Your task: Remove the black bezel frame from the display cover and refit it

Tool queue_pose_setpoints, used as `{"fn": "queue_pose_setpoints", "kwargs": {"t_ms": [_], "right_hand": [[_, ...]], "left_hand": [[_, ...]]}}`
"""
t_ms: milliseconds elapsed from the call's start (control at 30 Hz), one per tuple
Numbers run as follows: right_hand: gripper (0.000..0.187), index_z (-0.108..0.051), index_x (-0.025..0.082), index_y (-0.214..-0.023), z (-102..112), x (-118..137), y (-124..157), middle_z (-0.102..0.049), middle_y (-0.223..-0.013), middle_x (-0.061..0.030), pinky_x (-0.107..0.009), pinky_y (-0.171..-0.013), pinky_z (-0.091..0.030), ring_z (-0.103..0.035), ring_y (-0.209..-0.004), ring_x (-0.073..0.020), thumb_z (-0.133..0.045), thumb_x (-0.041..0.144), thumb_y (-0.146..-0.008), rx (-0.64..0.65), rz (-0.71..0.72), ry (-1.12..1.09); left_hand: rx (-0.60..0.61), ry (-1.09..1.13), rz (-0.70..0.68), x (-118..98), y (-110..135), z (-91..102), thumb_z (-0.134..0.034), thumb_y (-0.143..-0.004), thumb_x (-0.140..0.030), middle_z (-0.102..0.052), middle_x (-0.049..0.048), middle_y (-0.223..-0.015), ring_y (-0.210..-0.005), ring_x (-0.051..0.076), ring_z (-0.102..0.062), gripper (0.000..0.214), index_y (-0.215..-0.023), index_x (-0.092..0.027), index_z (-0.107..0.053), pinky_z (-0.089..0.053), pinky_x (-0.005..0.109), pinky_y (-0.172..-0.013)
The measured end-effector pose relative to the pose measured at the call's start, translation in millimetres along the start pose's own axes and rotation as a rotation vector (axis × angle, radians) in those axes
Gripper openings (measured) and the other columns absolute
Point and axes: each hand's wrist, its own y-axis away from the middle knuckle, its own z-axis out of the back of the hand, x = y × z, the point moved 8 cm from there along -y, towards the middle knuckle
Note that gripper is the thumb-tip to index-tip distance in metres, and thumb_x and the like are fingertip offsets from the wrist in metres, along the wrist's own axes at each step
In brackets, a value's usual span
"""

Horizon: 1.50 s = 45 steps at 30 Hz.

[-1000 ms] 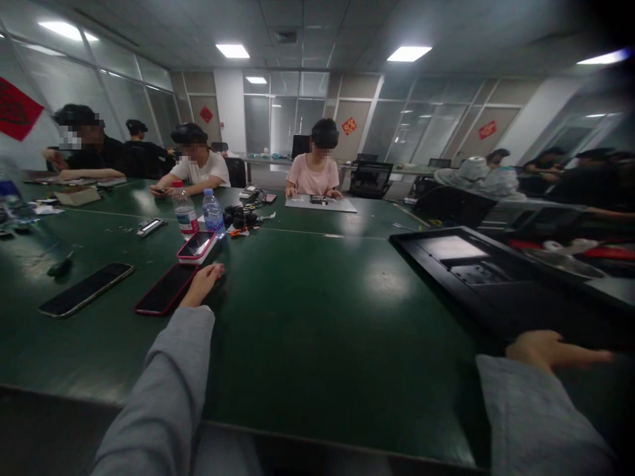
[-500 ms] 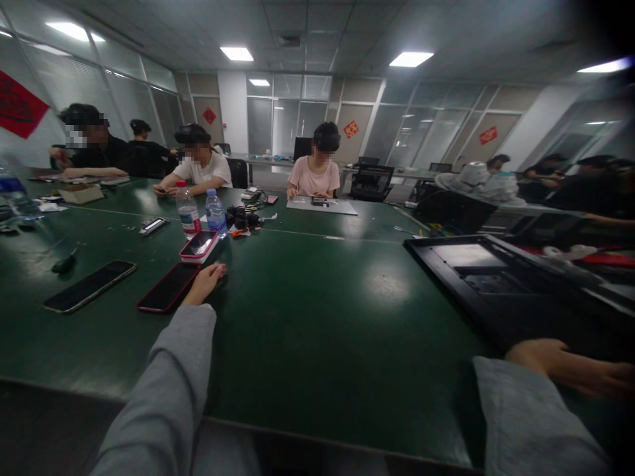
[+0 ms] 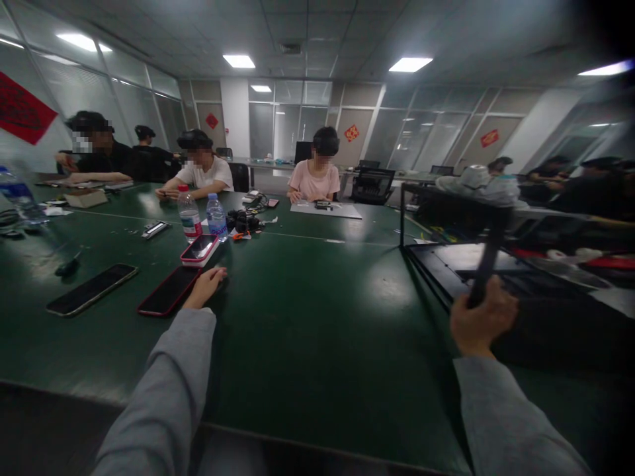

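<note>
On the right, my right hand (image 3: 483,317) is closed around the near bar of a thin black frame (image 3: 489,261), which looks like a monitor bezel. The frame is tilted up, and its bar is blurred by motion. Beneath it lies a flat black panel (image 3: 434,261) with a pale plate in it. My left hand (image 3: 206,287) rests on the table, loosely open with slightly bent fingers and nothing visible in them. Right beside it is a phone with a red edge (image 3: 169,292). A pink-edged phone (image 3: 199,248) lies on a white box just beyond.
The green table (image 3: 297,344) holds another dark phone (image 3: 92,291), a red-capped bottle (image 3: 189,215), a blue-capped bottle (image 3: 216,218) and a tangle of black cables (image 3: 243,221). A person in pink (image 3: 315,178) works at a white board across the table; others sit at left and right.
My right hand has moved up and left from the panel's near edge and now grips the black frame, which has risen off the panel. The left hand stays in place.
</note>
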Motion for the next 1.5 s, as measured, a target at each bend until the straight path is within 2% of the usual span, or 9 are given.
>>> {"fn": "queue_pose_setpoints", "kwargs": {"t_ms": [167, 333, 433, 567, 667, 833, 1067, 1333, 1500], "right_hand": [[0.046, -0.048, 0.015, -0.13, -13.4, 74.6, 18.7, -0.062, -0.103, -0.0171, -0.053, -0.093, -0.046, -0.06, -0.1, -0.0313, -0.049, 0.035, -0.089, 0.047, 0.231, -0.136], [0.057, -0.041, 0.009, -0.139, 4.6, 115.2, 24.0, -0.062, -0.108, -0.0199, -0.055, -0.099, -0.042, -0.055, -0.111, -0.0335, -0.043, 0.044, -0.094, -0.036, 0.049, -0.304], [0.06, -0.037, 0.012, -0.144, 0.8, 126.0, 29.5, -0.061, -0.108, -0.0157, -0.051, -0.098, -0.044, -0.058, -0.104, -0.0285, -0.038, 0.049, -0.097, 0.017, -0.087, -0.432], [0.059, -0.036, 0.018, -0.146, -29.2, 126.4, 45.2, -0.061, -0.095, -0.0065, -0.041, -0.083, -0.05, -0.06, -0.077, -0.0195, -0.036, 0.051, -0.097, 0.238, -0.196, -0.536], [0.06, -0.036, 0.016, -0.147, -47.7, 120.8, 54.1, -0.061, -0.09, -0.0056, -0.039, -0.079, -0.05, -0.059, -0.074, -0.0194, -0.035, 0.051, -0.097, 0.325, -0.2, -0.518], [0.06, -0.042, 0.014, -0.139, -72.7, 113.6, 59.9, -0.064, -0.093, -0.0103, -0.041, -0.076, -0.05, -0.062, -0.077, -0.0237, -0.039, 0.052, -0.092, 0.411, -0.197, -0.421], [0.057, -0.045, 0.014, -0.132, -104.8, 108.7, 70.7, -0.064, -0.082, -0.0053, -0.038, -0.071, -0.05, -0.062, -0.071, -0.0217, -0.045, 0.049, -0.086, 0.616, -0.235, -0.53], [0.062, -0.046, 0.014, -0.13, -112.3, 102.9, 74.9, -0.063, -0.074, -0.0025, -0.037, -0.068, -0.049, -0.061, -0.065, -0.0206, -0.045, 0.058, -0.086, 0.689, -0.297, -0.589], [0.048, -0.054, 0.019, -0.105, -132.9, 102.5, 74.4, -0.061, -0.069, -0.0021, -0.036, -0.067, -0.047, -0.059, -0.065, -0.0208, -0.043, 0.063, -0.086, 0.76, -0.251, -0.577]], "left_hand": [[0.007, -0.027, -0.027, -2.6, 1.2, 0.3, -0.061, -0.073, -0.067, -0.075, 0.0114, -0.098, -0.079, 0.021, -0.066, 0.062, -0.105, -0.016, -0.073, -0.051, 0.037, -0.082], [-0.013, 0.015, -0.039, -9.4, 4.4, -3.8, -0.066, -0.07, -0.066, -0.073, 0.0132, -0.103, -0.089, 0.024, -0.068, 0.066, -0.113, -0.015, -0.069, -0.051, 0.041, -0.089], [-0.129, 0.001, -0.055, -17.0, 8.0, -3.4, -0.075, -0.063, -0.064, -0.063, 0.0195, -0.126, -0.104, 0.026, -0.065, 0.089, -0.134, -0.013, -0.057, -0.051, 0.041, -0.092], [-0.15, 0.067, -0.054, -30.4, 13.3, -11.8, -0.08, -0.06, -0.061, -0.055, 0.0224, -0.138, -0.112, 0.027, -0.062, 0.101, -0.143, -0.013, -0.047, -0.05, 0.04, -0.093], [-0.015, 0.203, 0.026, -36.0, 16.8, -23.5, -0.078, -0.063, -0.065, -0.07, 0.0141, -0.101, -0.092, 0.024, -0.067, 0.084, -0.125, -0.011, -0.062, -0.052, 0.037, -0.084], [-0.06, 0.309, 0.081, -41.5, 25.1, -13.9, -0.068, -0.067, -0.074, -0.05, -0.0036, -0.054, -0.056, 0.014, -0.056, 0.069, -0.099, -0.013, -0.072, -0.047, 0.029, -0.061], [-0.081, 0.271, 0.068, -45.6, 31.2, -9.4, -0.065, -0.065, -0.078, -0.047, -0.0049, -0.051, -0.052, 0.014, -0.052, 0.07, -0.094, -0.015, -0.07, -0.042, 0.027, -0.054], [-0.11, 0.239, 0.06, -46.6, 28.2, -10.5, -0.066, -0.068, -0.075, -0.047, -0.0042, -0.052, -0.052, 0.014, -0.053, 0.066, -0.093, -0.015, -0.071, -0.04, 0.027, -0.051], [-0.176, 0.272, 0.048, -51.8, 30.5, -10.5, -0.066, -0.072, -0.071, -0.044, -0.0051, -0.051, -0.049, 0.012, -0.049, 0.059, -0.092, -0.016, -0.069, -0.038, 0.025, -0.048]]}}
